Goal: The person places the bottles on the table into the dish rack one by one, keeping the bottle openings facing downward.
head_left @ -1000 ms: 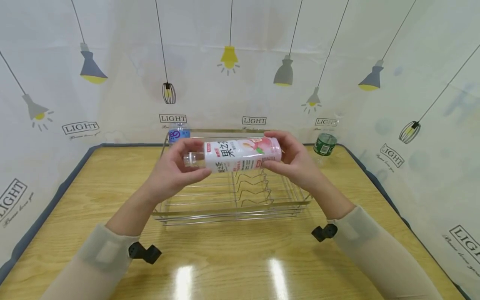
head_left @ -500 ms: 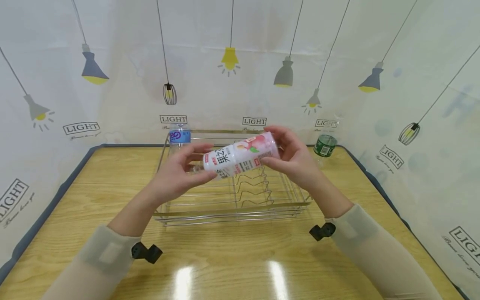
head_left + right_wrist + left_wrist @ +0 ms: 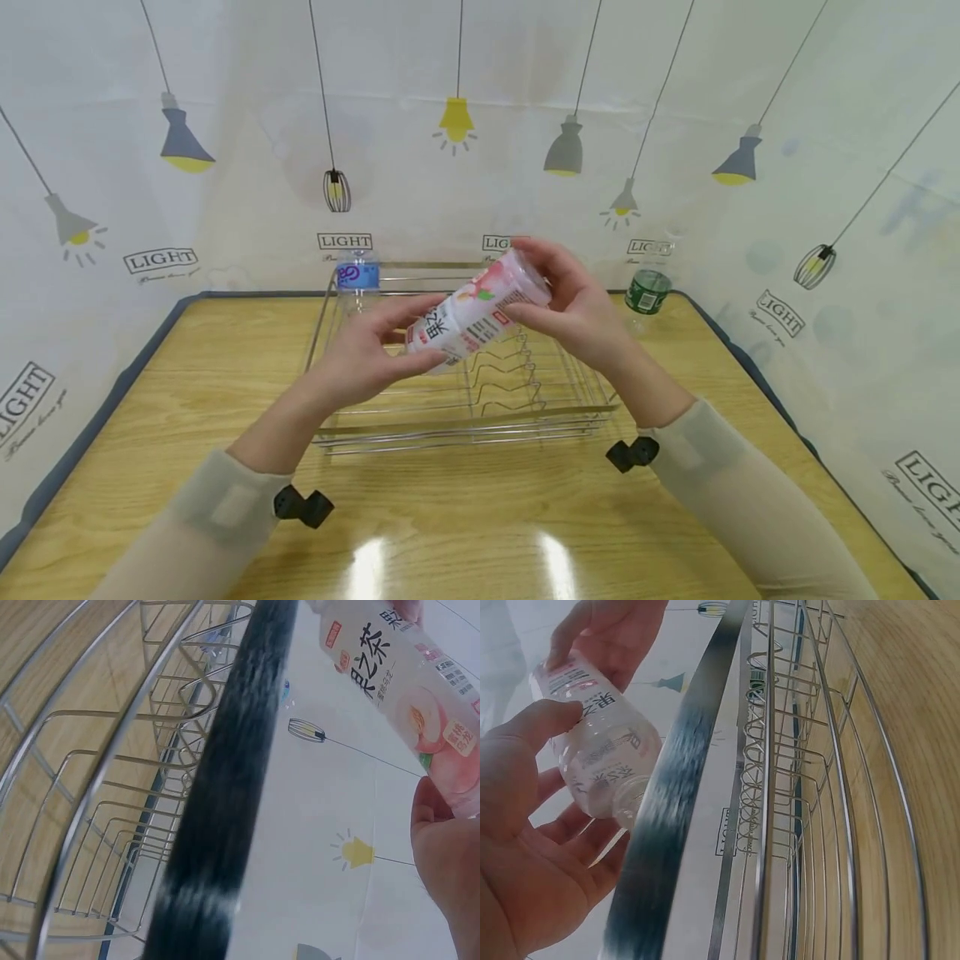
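Over the wire rack [image 3: 465, 428], the bottle [image 3: 478, 310] slants neck-down from right hand [image 3: 583, 318] to left hand [image 3: 363, 354] (both grip it, equally near).

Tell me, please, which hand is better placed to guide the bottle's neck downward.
Probably the left hand: it holds the bottle at its lower, neck end, while the right hand holds the higher base.

Blue-labelled bottle [image 3: 358, 277] back left, green-labelled bottle [image 3: 648, 292] back right, lamp-printed backdrop [image 3: 405, 158], wooden table [image 3: 457, 508]
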`<state>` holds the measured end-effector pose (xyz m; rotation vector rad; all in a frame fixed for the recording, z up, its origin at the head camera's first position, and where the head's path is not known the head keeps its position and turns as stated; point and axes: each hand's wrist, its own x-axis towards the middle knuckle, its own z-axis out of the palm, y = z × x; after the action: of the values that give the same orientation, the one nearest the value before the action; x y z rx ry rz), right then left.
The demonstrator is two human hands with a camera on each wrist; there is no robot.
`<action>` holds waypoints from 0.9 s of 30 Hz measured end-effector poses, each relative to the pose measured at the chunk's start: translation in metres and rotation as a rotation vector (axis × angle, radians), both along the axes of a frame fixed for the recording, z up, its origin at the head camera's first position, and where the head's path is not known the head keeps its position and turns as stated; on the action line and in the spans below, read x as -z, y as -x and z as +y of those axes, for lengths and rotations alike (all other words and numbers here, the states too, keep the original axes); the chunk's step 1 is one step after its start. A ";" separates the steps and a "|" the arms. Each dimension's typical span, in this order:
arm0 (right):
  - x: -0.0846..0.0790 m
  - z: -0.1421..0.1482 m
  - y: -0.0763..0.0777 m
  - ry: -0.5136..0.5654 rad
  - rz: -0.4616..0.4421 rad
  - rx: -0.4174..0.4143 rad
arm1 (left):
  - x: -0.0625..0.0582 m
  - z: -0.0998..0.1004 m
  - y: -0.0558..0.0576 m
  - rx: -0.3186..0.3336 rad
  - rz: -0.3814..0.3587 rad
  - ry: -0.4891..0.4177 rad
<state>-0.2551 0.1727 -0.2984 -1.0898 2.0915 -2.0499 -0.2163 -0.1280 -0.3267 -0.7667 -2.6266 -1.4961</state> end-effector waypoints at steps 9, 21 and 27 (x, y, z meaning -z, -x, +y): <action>-0.009 -0.017 0.005 0.033 0.046 -0.013 | 0.004 0.005 0.002 0.035 -0.068 -0.059; -0.005 -0.028 0.005 -0.046 0.003 -0.026 | 0.010 0.008 0.005 0.056 -0.112 -0.181; 0.000 -0.034 0.006 -0.109 -0.002 -0.045 | 0.008 0.010 0.004 0.035 -0.137 -0.235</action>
<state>-0.2608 0.1391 -0.2986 -1.1069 2.1286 -1.8927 -0.2207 -0.1179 -0.3345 -0.7163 -2.4741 -1.8874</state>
